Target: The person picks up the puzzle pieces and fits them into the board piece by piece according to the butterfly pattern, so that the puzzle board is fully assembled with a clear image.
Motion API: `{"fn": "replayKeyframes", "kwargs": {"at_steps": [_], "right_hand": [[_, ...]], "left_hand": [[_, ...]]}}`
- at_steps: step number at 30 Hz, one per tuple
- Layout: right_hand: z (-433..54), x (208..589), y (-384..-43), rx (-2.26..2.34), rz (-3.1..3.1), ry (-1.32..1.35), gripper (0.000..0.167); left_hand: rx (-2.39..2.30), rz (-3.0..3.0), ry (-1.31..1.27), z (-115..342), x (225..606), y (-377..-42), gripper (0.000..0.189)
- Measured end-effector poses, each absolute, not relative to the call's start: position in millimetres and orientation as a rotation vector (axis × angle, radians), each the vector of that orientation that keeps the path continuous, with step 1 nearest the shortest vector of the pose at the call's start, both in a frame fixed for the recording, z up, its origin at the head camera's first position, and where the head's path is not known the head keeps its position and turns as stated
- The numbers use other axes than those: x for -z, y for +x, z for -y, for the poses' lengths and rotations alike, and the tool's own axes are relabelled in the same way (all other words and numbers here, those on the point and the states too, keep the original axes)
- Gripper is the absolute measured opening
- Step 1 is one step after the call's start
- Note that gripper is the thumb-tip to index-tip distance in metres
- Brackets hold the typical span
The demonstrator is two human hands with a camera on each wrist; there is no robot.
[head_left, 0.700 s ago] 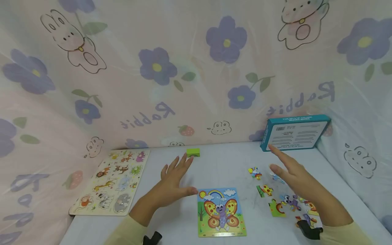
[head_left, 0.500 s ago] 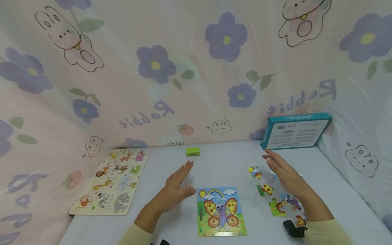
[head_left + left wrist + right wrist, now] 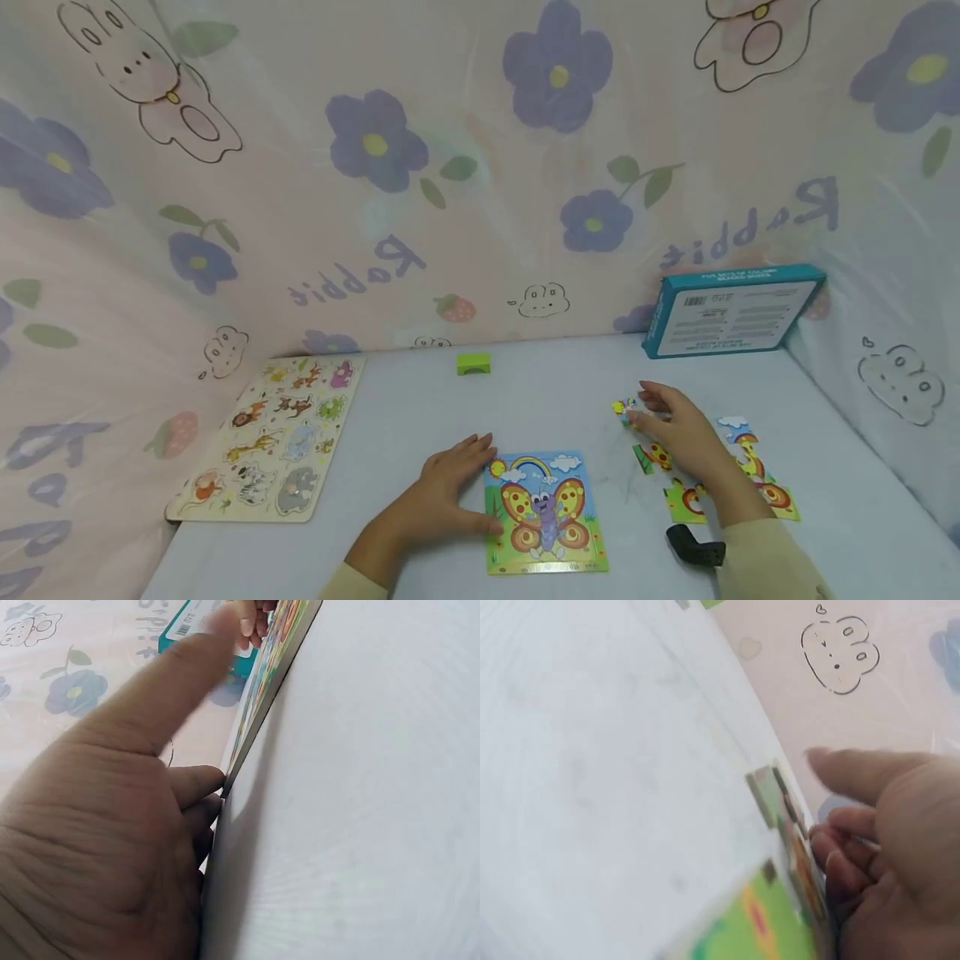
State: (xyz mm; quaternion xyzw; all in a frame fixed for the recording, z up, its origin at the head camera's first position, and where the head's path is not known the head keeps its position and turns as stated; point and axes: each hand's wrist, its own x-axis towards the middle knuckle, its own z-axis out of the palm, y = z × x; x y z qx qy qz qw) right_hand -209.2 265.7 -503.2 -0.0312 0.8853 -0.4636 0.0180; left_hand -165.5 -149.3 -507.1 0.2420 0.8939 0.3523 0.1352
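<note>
A square butterfly puzzle board [image 3: 551, 508] lies flat at the front middle of the table. My left hand [image 3: 442, 500] is at its left side, fingers extended by the upper left corner and thumb over the left edge. In the left wrist view, fingertips meet the side of the board [image 3: 270, 697]. My right hand [image 3: 686, 433] reaches over loose jigsaw pieces on the right, thumb and fingers apart. Its fingertips are beside a piece with a yellow sun [image 3: 621, 408], partly covered by the thumb. A green piece with a red-dotted yellow wing [image 3: 651, 457] lies just below.
More jigsaw pieces [image 3: 776, 496] lie right of my right forearm. A beige animal board [image 3: 270, 442] rests at the left. Farther back are a lime-green block [image 3: 473, 363] and a teal-edged box [image 3: 735, 312] leaning against the patterned curtain [image 3: 480, 208].
Both hands have come down from the air. The left has moved right to the board's edge, the right leftward to the sun piece. The head view has tilted slightly downward.
</note>
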Motion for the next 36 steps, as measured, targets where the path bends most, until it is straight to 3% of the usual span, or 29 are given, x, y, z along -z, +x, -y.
{"fn": "replayKeyframes", "kwargs": {"at_steps": [5, 9, 19, 36], "right_hand": [[-253.4, 501.1, -210.1, 1.259, -2.867, -0.138, 0.066], [-245.7, 501.5, -210.1, 1.227, -2.931, -0.087, 0.055], [-233.7, 501.4, -210.3, 1.398, -2.98, -0.01, 0.027], [-134.0, 496.2, -169.7, 1.708, -2.504, -0.147, 0.016]], "left_hand": [[-0.723, -2.632, 0.841, 147.0, 500.4, -163.5, 0.141], [-0.644, -2.627, 0.845, 145.7, 495.0, -160.6, 0.153], [-0.656, -2.667, 0.863, 149.3, 499.1, -162.6, 0.143], [-0.627, -2.696, 0.874, 147.5, 503.6, -161.5, 0.143]]}}
